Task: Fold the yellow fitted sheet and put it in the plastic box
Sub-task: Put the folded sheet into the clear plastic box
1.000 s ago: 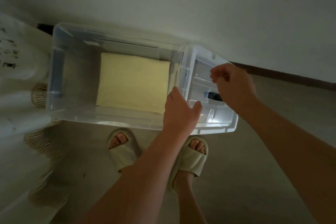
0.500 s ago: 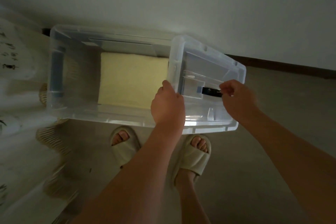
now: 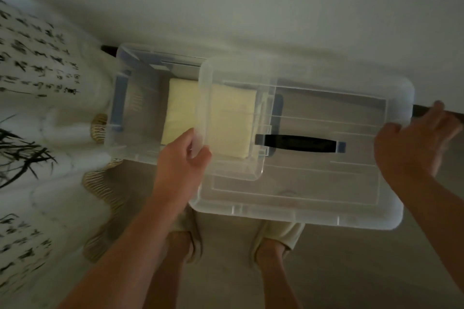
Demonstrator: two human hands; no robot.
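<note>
folded yellow sheet [image 3: 185,113] in plastic box [image 3: 120,98], between lid-gripping left hand [image 3: 183,160], right hand [image 3: 411,143]

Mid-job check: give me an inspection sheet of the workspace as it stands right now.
Surface: beige floor; plastic box stands on it.
Job's things: yellow fitted sheet lies folded inside the box; clear lid held above, offset right, not seated.
Clutter: fringed white fabric beside the box's left end.
Hands: left hand grips the lid's left edge; right hand its right edge.
Cables: nothing seen.
Surroundings: white wall, dark baseboard, slippers.
</note>
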